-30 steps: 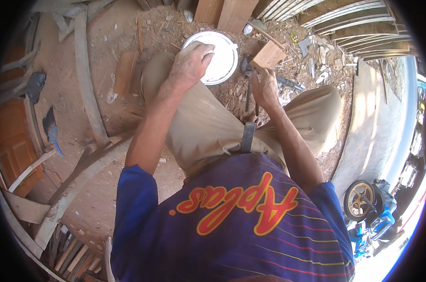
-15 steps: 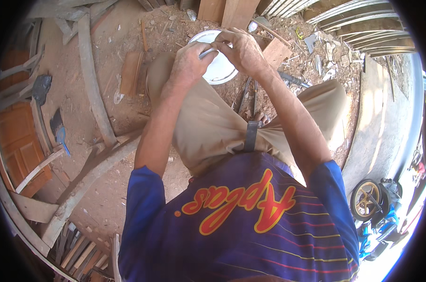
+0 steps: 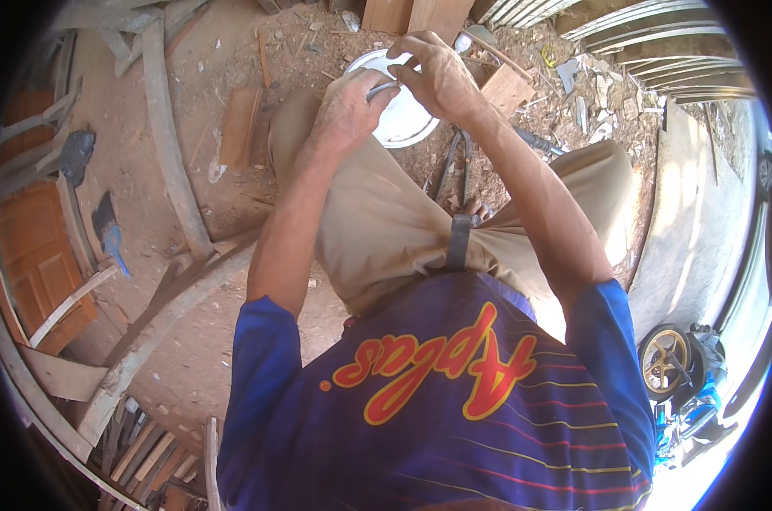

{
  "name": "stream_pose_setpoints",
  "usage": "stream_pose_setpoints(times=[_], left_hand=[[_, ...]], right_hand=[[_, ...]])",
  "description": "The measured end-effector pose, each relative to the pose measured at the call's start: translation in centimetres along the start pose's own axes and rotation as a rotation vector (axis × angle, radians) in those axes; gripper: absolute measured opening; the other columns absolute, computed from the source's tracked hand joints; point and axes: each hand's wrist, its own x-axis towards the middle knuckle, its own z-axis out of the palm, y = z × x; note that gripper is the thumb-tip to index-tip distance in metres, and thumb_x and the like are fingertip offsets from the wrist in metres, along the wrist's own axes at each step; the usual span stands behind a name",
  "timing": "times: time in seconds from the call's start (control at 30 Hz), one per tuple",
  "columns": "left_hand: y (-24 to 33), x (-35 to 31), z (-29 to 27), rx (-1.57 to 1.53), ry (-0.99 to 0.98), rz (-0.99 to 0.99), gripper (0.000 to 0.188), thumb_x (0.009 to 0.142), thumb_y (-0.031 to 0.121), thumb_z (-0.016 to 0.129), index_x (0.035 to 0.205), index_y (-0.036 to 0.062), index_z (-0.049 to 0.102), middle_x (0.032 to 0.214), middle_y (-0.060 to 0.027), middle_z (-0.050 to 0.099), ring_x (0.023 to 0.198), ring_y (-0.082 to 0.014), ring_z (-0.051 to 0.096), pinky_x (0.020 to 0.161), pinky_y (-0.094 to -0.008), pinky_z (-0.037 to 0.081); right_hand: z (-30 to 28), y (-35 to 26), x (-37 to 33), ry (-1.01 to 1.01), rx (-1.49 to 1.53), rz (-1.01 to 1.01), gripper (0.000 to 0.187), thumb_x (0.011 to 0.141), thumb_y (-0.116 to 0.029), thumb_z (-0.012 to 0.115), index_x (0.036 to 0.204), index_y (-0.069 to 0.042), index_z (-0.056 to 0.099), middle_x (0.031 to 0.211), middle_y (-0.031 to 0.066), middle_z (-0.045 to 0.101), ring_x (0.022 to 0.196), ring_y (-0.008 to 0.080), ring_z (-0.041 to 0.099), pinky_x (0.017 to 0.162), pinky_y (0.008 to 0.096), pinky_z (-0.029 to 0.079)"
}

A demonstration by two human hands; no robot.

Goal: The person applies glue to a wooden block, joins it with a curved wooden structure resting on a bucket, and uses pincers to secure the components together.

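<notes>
Holding a small, thin grey strip [image 3: 382,88] between them, both hands meet at the far middle of the scene, above the knees. The strip looks like a short curved piece of metal, pale grey and narrow; most of it is hidden by the fingers, so its full shape cannot be told. The left hand [image 3: 349,111] is closed around its near end, knuckles up. The right hand [image 3: 437,75] is curled over the far end, fingertips pinching it from above.

Just beyond and beneath the hands lies a round white plate [image 3: 403,128] on the dirt ground [image 3: 190,153], partly covered by them. Near it to the right, a small wooden block [image 3: 507,88] sits among chips and scraps. A long curved plank [image 3: 169,145] lies well to the left, with a short brown board [image 3: 239,128] between it and the person's tan trousers [image 3: 386,230]. At the near right stands a small wheel [image 3: 662,362] with a yellow rim.
</notes>
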Motion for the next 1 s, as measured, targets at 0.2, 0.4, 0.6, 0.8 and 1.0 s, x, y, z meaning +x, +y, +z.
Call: stream_pose_setpoints(times=[0.2, 0.4, 0.6, 0.8, 1.0], left_hand=[[0.1, -0.2, -0.4, 0.041, -0.039, 0.002, 0.030, 0.095, 0.027, 0.071, 0.111, 0.0021, 0.073, 0.109, -0.0201, 0.073, 0.102, -0.0386, 0.069, 0.090, -0.0448, 0.053], [0.2, 0.0, -0.4, 0.050, -0.029, -0.071, 0.034, 0.096, 0.031, 0.069, 0.112, 0.0004, 0.073, 0.110, -0.0221, 0.073, 0.104, -0.0395, 0.069, 0.092, -0.0451, 0.052], [0.2, 0.0, -0.2, 0.042, -0.009, -0.057, 0.034, 0.097, 0.031, 0.068, 0.114, 0.0016, 0.073, 0.111, -0.0219, 0.073, 0.105, -0.0396, 0.069, 0.092, -0.0453, 0.052], [0.4, 0.1, -0.3, 0.057, -0.006, -0.052, 0.032, 0.097, 0.029, 0.067, 0.113, 0.0020, 0.073, 0.110, -0.0220, 0.073, 0.105, -0.0401, 0.069, 0.092, -0.0461, 0.052], [0.2, 0.2, 0.1, 0.102, 0.036, 0.066, 0.028, 0.097, 0.026, 0.068, 0.106, -0.0004, 0.071, 0.098, -0.0215, 0.072, 0.094, -0.0402, 0.069, 0.085, -0.0487, 0.052]], right_hand=[[-2.2, 0.9, -1.5, -0.135, -0.255, -0.398, 0.025, 0.096, -0.010, 0.064, 0.120, -0.010, 0.070, 0.129, 0.0075, 0.067, 0.111, 0.0316, 0.068, 0.092, 0.0427, 0.057], [-2.3, 1.8, -1.0, -0.174, -0.270, -0.431, 0.031, 0.097, -0.015, 0.067, 0.127, -0.012, 0.070, 0.125, 0.0081, 0.069, 0.115, 0.0300, 0.066, 0.098, 0.0418, 0.056], [-1.4, 1.8, -0.6, -0.117, -0.241, -0.424, 0.026, 0.095, -0.014, 0.067, 0.120, -0.010, 0.073, 0.118, 0.0080, 0.070, 0.115, 0.0290, 0.065, 0.099, 0.0406, 0.055], [-1.2, 1.9, -0.4, -0.093, -0.357, -0.471, 0.022, 0.095, -0.014, 0.067, 0.115, -0.007, 0.072, 0.113, 0.0087, 0.069, 0.114, 0.0285, 0.064, 0.097, 0.0412, 0.055], [-0.8, 1.6, -1.0, 0.052, -0.467, -0.558, 0.013, 0.084, -0.006, 0.067, 0.097, -0.007, 0.068, 0.100, 0.0069, 0.067, 0.106, 0.0276, 0.064, 0.093, 0.0399, 0.057]])
